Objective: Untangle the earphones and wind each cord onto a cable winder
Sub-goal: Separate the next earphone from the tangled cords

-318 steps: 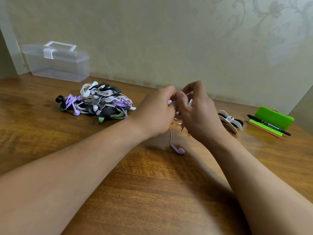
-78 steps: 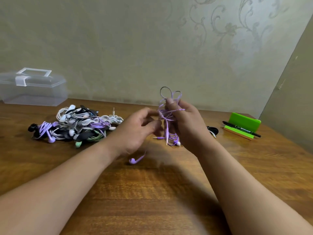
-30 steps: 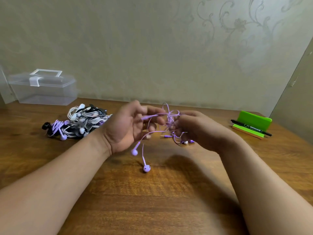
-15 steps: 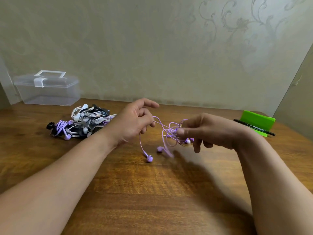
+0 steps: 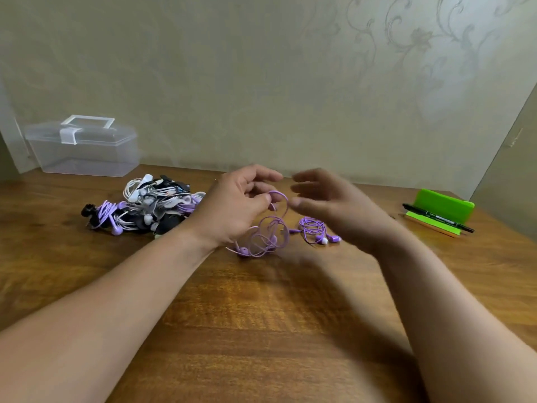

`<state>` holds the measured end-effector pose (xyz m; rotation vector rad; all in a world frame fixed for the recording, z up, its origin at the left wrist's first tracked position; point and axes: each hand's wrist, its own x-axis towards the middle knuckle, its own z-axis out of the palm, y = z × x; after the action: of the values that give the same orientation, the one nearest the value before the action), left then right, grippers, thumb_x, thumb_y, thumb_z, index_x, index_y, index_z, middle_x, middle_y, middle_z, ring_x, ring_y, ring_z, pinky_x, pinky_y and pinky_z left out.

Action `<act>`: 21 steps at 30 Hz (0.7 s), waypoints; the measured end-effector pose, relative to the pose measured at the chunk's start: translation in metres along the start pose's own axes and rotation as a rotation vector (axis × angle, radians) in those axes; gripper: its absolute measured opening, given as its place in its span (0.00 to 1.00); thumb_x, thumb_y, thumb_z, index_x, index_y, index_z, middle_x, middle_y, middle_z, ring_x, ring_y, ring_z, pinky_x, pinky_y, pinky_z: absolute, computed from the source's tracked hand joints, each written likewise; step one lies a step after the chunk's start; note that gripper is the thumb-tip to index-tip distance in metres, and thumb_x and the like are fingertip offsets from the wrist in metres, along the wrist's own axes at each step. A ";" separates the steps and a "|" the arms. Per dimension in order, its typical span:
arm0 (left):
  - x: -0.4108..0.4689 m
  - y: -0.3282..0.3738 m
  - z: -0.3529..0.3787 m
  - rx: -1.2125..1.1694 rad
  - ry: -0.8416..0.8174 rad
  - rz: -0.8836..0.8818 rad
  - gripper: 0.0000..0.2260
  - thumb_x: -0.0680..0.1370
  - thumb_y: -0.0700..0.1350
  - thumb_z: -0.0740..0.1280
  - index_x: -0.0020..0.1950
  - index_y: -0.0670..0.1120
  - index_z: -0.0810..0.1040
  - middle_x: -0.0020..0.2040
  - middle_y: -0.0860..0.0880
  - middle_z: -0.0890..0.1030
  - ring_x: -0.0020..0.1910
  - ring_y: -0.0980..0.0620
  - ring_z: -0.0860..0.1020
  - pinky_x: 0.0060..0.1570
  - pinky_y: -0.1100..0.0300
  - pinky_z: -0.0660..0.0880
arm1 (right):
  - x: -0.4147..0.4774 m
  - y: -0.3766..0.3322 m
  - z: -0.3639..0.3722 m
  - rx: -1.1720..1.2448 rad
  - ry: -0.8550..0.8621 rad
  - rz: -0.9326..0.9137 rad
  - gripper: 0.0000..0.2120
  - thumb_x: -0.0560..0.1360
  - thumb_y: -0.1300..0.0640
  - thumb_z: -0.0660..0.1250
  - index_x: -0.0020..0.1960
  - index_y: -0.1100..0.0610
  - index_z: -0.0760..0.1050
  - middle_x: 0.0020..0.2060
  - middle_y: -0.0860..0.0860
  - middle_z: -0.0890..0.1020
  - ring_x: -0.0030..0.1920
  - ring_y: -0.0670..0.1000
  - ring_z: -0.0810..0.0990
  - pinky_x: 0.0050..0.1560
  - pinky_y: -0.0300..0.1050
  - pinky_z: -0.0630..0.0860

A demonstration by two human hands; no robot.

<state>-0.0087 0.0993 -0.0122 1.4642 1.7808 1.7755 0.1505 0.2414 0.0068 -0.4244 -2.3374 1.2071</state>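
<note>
Left hand [image 5: 232,210] hangs just right of the heap of tangled white, black and purple earphones [image 5: 145,207], which sits in front of a clear plastic lidded box [image 5: 84,149] at the far left of the brown wooden tabletop [image 5: 261,330]. It pinches the top loop of a thin lilac earphone cord [image 5: 271,238] between thumb and curled fingers. The cord droops in loose overlapping coils, its lower turns and one earbud touching the wood. Just to the right a second lilac earphone set [image 5: 313,229] lies bunched on the tabletop, apart from the first. Above it the right hand [image 5: 334,205] is blurred, fingers loosely spread, holding nothing as far as I can tell. At the far right are a bright green plastic holder [image 5: 443,203] and a black pen [image 5: 436,218]. By my reading, these two sets are now separated — next the held cord needs its coils shaken out straight, then a winder, though none shows plainly here.
</note>
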 end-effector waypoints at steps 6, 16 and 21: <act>0.000 0.010 0.000 -0.034 0.048 0.062 0.14 0.80 0.28 0.64 0.58 0.43 0.81 0.48 0.46 0.86 0.48 0.57 0.85 0.53 0.67 0.76 | -0.002 0.005 0.006 -0.274 0.014 0.058 0.11 0.74 0.65 0.68 0.45 0.50 0.84 0.39 0.50 0.85 0.34 0.47 0.78 0.34 0.41 0.72; 0.006 0.011 -0.016 -0.197 0.216 0.043 0.15 0.81 0.28 0.62 0.57 0.45 0.81 0.49 0.44 0.86 0.43 0.54 0.82 0.51 0.63 0.77 | -0.017 -0.009 -0.016 -0.535 -0.517 0.224 0.08 0.74 0.54 0.77 0.52 0.46 0.82 0.48 0.49 0.86 0.48 0.51 0.86 0.48 0.48 0.81; -0.001 0.013 -0.001 -0.175 0.062 0.049 0.13 0.81 0.28 0.63 0.61 0.40 0.79 0.50 0.42 0.87 0.48 0.57 0.83 0.53 0.64 0.79 | -0.013 -0.020 -0.011 -0.139 -0.219 0.046 0.23 0.74 0.35 0.73 0.61 0.48 0.81 0.53 0.45 0.87 0.58 0.46 0.85 0.64 0.52 0.78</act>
<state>-0.0029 0.0948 -0.0009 1.4092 1.5827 1.9662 0.1661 0.2312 0.0247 -0.4126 -2.6227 1.1676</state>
